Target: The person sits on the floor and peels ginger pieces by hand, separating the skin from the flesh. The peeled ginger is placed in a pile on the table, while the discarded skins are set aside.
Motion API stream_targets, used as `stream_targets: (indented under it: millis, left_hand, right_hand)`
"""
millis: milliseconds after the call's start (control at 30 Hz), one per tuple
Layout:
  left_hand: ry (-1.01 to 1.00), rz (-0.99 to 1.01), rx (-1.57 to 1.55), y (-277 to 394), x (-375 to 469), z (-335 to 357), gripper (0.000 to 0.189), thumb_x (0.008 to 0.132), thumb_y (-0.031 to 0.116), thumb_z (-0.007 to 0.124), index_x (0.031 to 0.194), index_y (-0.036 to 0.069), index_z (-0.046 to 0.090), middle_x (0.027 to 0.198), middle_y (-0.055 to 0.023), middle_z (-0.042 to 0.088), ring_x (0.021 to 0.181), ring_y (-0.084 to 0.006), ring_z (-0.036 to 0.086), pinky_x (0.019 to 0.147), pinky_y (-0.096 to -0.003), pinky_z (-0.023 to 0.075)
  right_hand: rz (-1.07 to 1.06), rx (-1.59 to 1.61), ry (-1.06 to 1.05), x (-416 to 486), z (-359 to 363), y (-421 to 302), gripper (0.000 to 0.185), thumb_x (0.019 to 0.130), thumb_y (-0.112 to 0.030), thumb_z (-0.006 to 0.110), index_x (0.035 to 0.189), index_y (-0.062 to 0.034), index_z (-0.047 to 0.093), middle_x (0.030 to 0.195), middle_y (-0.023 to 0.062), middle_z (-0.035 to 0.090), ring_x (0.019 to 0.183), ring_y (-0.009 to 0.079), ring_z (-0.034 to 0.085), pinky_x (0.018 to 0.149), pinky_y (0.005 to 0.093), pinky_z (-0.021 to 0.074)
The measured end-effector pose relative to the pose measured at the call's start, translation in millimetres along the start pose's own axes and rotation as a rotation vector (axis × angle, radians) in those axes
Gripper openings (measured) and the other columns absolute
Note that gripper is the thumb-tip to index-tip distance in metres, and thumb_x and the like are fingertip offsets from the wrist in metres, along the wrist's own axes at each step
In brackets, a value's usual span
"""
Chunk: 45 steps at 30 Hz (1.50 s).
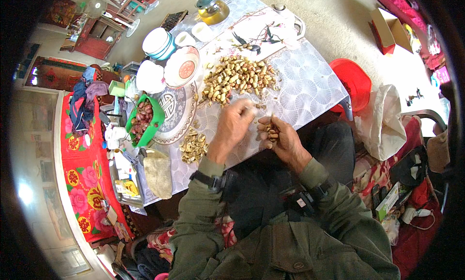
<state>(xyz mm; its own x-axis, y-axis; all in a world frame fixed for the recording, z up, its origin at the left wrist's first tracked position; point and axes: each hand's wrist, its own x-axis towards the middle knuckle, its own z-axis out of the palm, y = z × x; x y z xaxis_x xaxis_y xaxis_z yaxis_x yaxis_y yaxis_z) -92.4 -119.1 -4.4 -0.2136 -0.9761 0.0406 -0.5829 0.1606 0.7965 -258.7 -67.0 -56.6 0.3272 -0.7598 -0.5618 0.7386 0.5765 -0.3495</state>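
Observation:
My right hand [285, 140] is curled around several unshelled peanuts [272, 133] at the table's near edge. Beside it, my left hand [236, 125] has its thumb and fingertips close together, slightly blurred; whether anything is between them cannot be told. Just beyond both hands lies a heap of unshelled peanuts [239, 78] on the patterned tablecloth [305, 83]. A small pile of empty peanut shells [193, 146] is left of my left wrist. Farther left, a green plastic basket [154, 123] holds reddish shelled peanuts [142, 117].
Stacked bowls [156, 42], a patterned bowl [181, 67], white cups [184, 39] and a glass teapot [211, 11] stand at the far left. A cloth mitt [157, 173] and metal tray [127, 196] lie nearer. Red plastic basin [358, 76] and white sack [381, 123] are right of the table.

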Motion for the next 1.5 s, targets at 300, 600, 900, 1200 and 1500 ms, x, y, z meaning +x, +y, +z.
stream_targets:
  millis: [300,600,900,1200,1500]
  left_hand:
    - [0.232,-0.11,0.43,-77.1,26.5,-11.8,0.024,0.086,0.002,0.064,0.109,0.0,0.069,0.082,-0.0196,0.07,0.068,-0.0289,0.066,0.063,-0.0417,0.05]
    - [0.166,-0.087,0.508,-74.4,17.4,-19.2,0.021,0.087,0.008,0.066,0.106,0.002,0.067,0.088,-0.0223,0.069,0.081,-0.0399,0.068,0.071,-0.0489,0.052]
    - [0.204,0.004,0.6,-76.0,45.3,-3.5,0.026,0.085,0.006,0.067,0.109,-0.002,0.067,0.098,-0.0233,0.068,0.088,-0.04,0.067,0.076,-0.0485,0.053]
    - [0.168,-0.077,0.52,-76.6,58.0,2.7,0.023,0.084,0.007,0.068,0.105,-0.002,0.064,0.101,-0.0255,0.065,0.093,-0.0436,0.065,0.081,-0.0523,0.0528]
    - [0.138,-0.049,0.585,-65.7,55.7,2.1,0.025,0.084,0.01,0.073,0.106,-0.001,0.066,0.103,-0.0255,0.063,0.094,-0.0422,0.066,0.081,-0.0522,0.0536]
  right_hand:
    - [0.03,-0.021,-0.044,-6.4,-15.5,-2.5,0.02,0.104,-0.019,0.052,0.102,-0.0008,0.06,0.076,0.0012,0.054,0.055,0.0061,0.042,0.041,0.02,0.0294]
    - [0.022,-0.01,-0.04,-8.3,-13.6,-0.5,0.021,0.105,-0.019,0.052,0.1,-0.0009,0.061,0.074,0.0018,0.055,0.053,0.0066,0.043,0.041,0.0199,0.0301]
    - [0.032,-0.022,-0.054,-6.7,-17.2,0.2,0.022,0.105,-0.021,0.052,0.103,-0.0007,0.06,0.076,0.0016,0.054,0.055,0.0067,0.043,0.042,0.0204,0.0315]
    - [0.044,-0.02,-0.058,-6.5,-17.7,0.1,0.022,0.105,-0.021,0.052,0.103,-0.0003,0.06,0.077,0.0021,0.055,0.056,0.0067,0.044,0.042,0.0202,0.0325]
    - [0.035,-0.028,-0.069,-4.1,-19.2,3.5,0.023,0.105,-0.021,0.051,0.104,0.0002,0.061,0.078,0.0033,0.055,0.055,0.0082,0.045,0.043,0.0212,0.0333]
